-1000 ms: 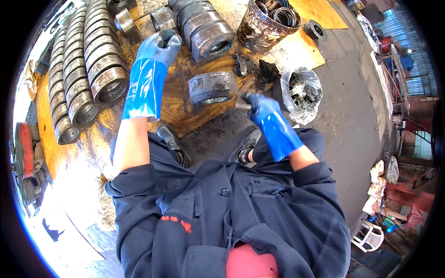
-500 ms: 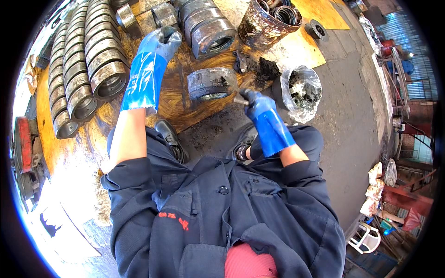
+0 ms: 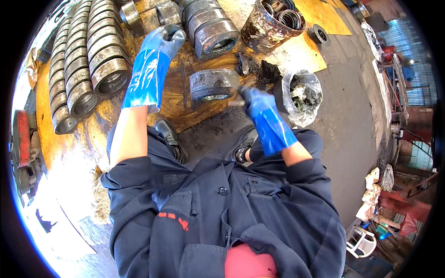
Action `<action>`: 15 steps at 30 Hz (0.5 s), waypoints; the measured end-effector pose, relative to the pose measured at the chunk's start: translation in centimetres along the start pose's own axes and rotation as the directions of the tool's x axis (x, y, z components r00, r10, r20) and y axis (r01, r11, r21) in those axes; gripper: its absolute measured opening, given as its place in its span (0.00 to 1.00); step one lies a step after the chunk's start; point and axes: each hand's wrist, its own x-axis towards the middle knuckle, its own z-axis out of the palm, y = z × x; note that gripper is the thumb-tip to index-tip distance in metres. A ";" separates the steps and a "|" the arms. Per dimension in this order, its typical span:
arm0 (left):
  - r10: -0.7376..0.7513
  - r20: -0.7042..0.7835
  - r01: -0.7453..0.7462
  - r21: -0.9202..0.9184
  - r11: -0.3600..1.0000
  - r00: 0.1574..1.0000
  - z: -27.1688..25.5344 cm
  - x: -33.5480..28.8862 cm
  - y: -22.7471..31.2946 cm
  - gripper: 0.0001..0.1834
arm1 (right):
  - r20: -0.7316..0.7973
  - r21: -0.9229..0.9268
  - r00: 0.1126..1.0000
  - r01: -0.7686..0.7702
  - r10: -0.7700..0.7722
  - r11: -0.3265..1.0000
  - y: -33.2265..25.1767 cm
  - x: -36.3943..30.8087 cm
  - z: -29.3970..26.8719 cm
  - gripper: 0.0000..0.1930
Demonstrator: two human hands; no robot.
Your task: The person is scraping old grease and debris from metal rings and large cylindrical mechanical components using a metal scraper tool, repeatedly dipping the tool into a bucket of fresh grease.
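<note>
My left hand (image 3: 169, 41), in a long blue rubber glove, is raised over the greasy board with its fingers curled closed. Whatever is inside them, if anything, does not show. Just right of a dark metal ring (image 3: 204, 91) lying on the board, my right hand (image 3: 257, 103), gloved the same way, is closed on a short metal-ended tool (image 3: 235, 103). Motion smears the tool, so its kind is unclear. The ring's upper face looks wet and grimy; neither hand clearly touches it.
Rows of stacked metal rings (image 3: 110, 78) lie at the left, with another stack (image 3: 215, 34) behind. A stained bucket (image 3: 264, 32) holds more rings. Black sludge (image 3: 269, 72) lies beside a bag-lined container (image 3: 302, 99). A flanged wheel (image 3: 319, 34) sits farther right.
My right hand and its tool have shifted slightly and look more blurred. The left hand stays raised and curled. The view has moved a little.
</note>
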 end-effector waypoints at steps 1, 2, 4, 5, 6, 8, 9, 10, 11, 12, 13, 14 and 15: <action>0.002 -0.015 -0.002 0.012 1.000 1.000 -1.3 -0.1 -0.4 0.19 | -0.051 0.032 0.991 0.128 -0.126 0.991 -1.5 -0.8 0.1 0.16; 0.014 0.002 -0.014 -0.016 1.000 1.000 0.1 0.3 -1.0 0.19 | 0.114 -0.108 0.988 0.120 -0.107 0.987 -2.8 -0.6 -0.1 0.15; 0.044 -0.021 -0.045 -0.026 0.999 0.999 1.8 0.9 -0.9 0.18 | 0.255 -0.190 0.966 0.089 -0.038 0.978 -2.5 0.0 -0.4 0.14; 0.050 -0.043 -0.050 0.001 0.999 0.998 0.2 1.0 -0.5 0.18 | 0.118 -0.188 0.989 0.106 -0.084 0.977 -2.3 1.2 0.0 0.15; 0.055 -0.044 -0.055 0.007 0.998 0.997 0.2 1.0 -0.5 0.17 | -0.005 -0.191 0.995 0.102 -0.105 0.976 -1.2 2.4 1.2 0.17; 0.057 -0.038 -0.057 0.001 0.998 0.998 0.9 1.1 -1.2 0.17 | 0.012 -0.154 0.990 0.143 -0.143 0.978 -1.1 2.6 0.0 0.21; 0.061 -0.030 -0.061 -0.016 0.998 0.998 2.1 1.3 -1.4 0.17 | 0.059 -0.179 0.990 0.138 -0.130 0.974 -1.6 1.1 -1.0 0.22; 0.038 -0.068 -0.035 0.041 0.999 0.997 -1.1 0.5 -2.0 0.17 | 0.077 -0.169 0.977 0.208 -0.198 0.963 -4.2 0.8 -2.2 0.24; 0.006 -0.067 -0.005 0.018 1.000 0.998 -0.2 0.6 -1.1 0.17 | 0.201 -0.292 0.958 0.260 -0.207 0.920 -3.5 0.0 -0.5 0.27; 0.019 -0.041 -0.018 0.019 1.000 0.999 0.7 1.0 -0.3 0.17 | 0.218 -0.372 0.931 0.356 -0.292 0.858 -2.8 -0.9 0.9 0.27; 0.020 -0.023 -0.019 0.044 0.999 1.000 0.6 1.0 0.1 0.17 | 0.283 -0.374 0.938 0.298 -0.198 0.878 -3.4 -0.4 0.5 0.26; 0.023 -0.011 -0.022 0.073 0.997 1.000 0.2 1.0 0.3 0.17 | 0.339 -0.380 0.935 0.241 -0.108 0.893 -4.0 0.5 -0.3 0.25; 0.036 -0.019 -0.034 0.106 0.994 0.999 0.4 1.1 0.1 0.17 | 0.293 -0.379 0.954 0.180 -0.067 0.908 -3.0 1.8 0.4 0.23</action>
